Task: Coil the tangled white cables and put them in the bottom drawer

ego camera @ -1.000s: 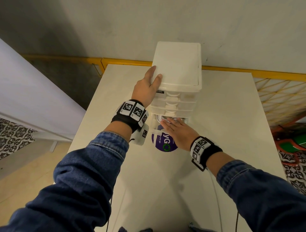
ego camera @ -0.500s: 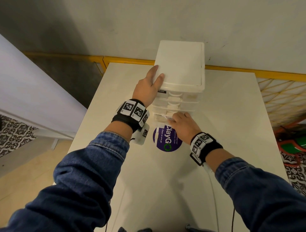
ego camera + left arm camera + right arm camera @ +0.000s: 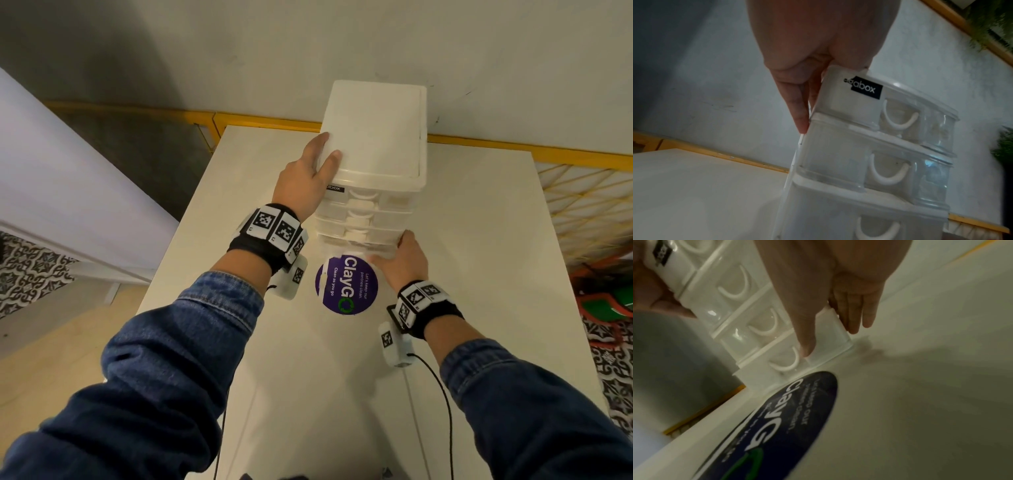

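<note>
Now both hands steady the drawer unit (image 3: 373, 164).
Left hand (image 3: 301, 186) clasps its top corner; right hand (image 3: 404, 260), fingers straight, presses the bottom drawer (image 3: 813, 353) above the purple sticker (image 3: 346, 286).

Both arms wear dark blue denim sleeves (image 3: 178, 346) with stitched cuffs; each wrist carries a black band (image 3: 255, 248) ringed with white tiles printed with black square codes; a small white box (image 3: 394, 346) hangs under each, trailing a thin black cable (image 3: 442, 394).
</note>
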The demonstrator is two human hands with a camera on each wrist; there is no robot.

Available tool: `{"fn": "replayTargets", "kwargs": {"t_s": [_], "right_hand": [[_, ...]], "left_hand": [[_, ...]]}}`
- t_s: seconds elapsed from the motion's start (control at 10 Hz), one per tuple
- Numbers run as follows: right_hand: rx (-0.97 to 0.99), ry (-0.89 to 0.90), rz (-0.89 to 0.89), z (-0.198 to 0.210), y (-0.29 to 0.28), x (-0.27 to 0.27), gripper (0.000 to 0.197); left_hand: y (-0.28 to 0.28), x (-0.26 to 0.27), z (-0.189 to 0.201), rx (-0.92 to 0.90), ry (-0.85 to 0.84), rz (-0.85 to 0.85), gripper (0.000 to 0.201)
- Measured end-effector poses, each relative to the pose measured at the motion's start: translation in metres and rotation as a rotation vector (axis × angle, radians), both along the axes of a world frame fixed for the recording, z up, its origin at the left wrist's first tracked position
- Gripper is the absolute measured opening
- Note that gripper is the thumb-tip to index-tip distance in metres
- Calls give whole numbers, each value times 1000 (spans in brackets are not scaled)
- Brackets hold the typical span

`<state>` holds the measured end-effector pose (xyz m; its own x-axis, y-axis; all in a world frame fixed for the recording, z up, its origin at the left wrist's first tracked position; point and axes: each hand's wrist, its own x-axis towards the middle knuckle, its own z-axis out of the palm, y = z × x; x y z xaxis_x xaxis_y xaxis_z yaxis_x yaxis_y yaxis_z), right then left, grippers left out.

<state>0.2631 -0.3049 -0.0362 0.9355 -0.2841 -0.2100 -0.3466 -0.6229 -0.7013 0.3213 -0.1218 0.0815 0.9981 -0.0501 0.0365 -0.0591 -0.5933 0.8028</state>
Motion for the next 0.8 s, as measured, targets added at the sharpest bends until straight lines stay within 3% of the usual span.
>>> {"fn": "replayTargets", "kwargs": {"t_s": [0.2,0.6,0.8], "right_hand": [[30,-31,-133,-3,6,10,53],[31,5,-83,-4,0,3,59],[35,104,66,5,-16,-27,83]], "left_hand": [[0,-1,1,27,2,1,52],[-2,-7,1,0,6,11,52],[8,-19,8,-176,96,18,72]]}}
